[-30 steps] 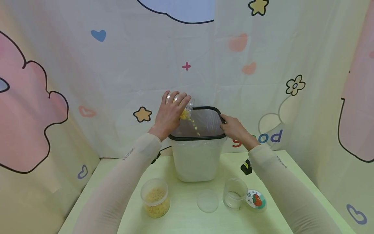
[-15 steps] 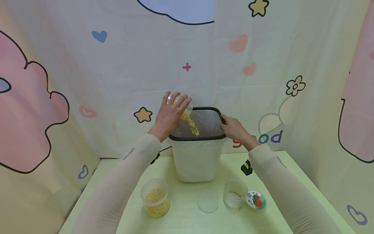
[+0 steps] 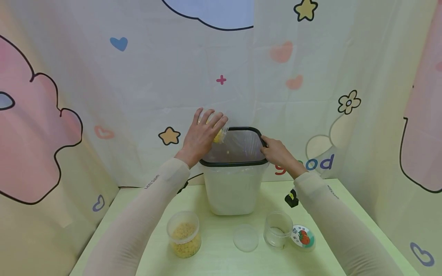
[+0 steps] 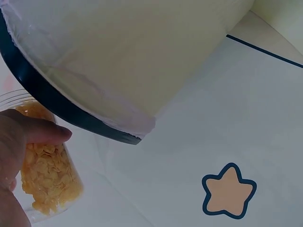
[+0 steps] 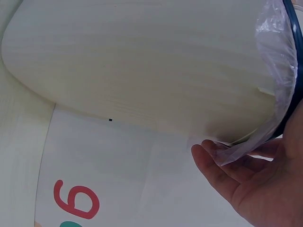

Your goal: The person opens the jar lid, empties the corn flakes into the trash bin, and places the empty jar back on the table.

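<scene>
**Clear jar (image 4: pixel 51 182) of yellow flakes tips over a white bin (image 3: pixel 233 191)**

From where I stand, the person's 2 arms reach forward across the pale bench (image 3: pixel 221 264). The left hand (image 3: pixel 201 137) has its grip curled round the clear jar, thumb along one side and fingers over the other. The jar leans at the bin's left side, its mouth end over the opening and plenty of flakes inside. Just below it, a small pale speck shows against the bin's interior.

The right hand (image 3: pixel 276 152) has its grip closed on the bin's black rim (image 3: pixel 235 164) at the right, fingers outside against the clear plastic liner (image 5: pixel 279 61).

The bin stands upright. In front of it, from left to right, are a tub of flakes (image 3: pixel 185 239), a translucent disc (image 3: pixel 246 238), a clear container (image 3: pixel 277 232) and, just beside that, a round lid with a tomato picture (image 3: pixel 303 237). A cartoon-printed cloth (image 3: pixel 172 69) hangs behind.
</scene>
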Tool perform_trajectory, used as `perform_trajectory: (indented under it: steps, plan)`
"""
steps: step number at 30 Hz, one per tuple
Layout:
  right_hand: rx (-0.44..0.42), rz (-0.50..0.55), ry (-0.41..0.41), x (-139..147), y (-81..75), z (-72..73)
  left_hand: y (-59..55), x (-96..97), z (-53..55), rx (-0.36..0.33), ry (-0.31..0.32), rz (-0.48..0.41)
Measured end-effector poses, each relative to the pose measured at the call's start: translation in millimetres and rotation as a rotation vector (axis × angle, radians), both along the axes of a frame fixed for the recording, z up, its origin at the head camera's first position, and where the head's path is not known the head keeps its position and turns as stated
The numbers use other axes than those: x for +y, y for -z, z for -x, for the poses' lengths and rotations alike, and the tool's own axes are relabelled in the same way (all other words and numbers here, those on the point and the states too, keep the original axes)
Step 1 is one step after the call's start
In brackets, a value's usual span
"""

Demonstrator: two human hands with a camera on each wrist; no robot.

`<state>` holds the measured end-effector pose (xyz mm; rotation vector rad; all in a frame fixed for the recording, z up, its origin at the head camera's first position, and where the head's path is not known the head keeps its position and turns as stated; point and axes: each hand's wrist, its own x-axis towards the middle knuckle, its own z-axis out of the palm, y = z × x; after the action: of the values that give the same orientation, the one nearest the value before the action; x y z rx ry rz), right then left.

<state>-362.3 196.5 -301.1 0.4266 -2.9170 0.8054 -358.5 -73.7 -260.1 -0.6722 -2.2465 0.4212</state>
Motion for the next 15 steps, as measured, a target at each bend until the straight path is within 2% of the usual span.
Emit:
perform_trajectory:
  steps: [15]
  plan:
    - [0.002,0.009,0.004,-0.2,1.1,0.4,4.4,0.6,1.1,0.025,0.016,0.028]
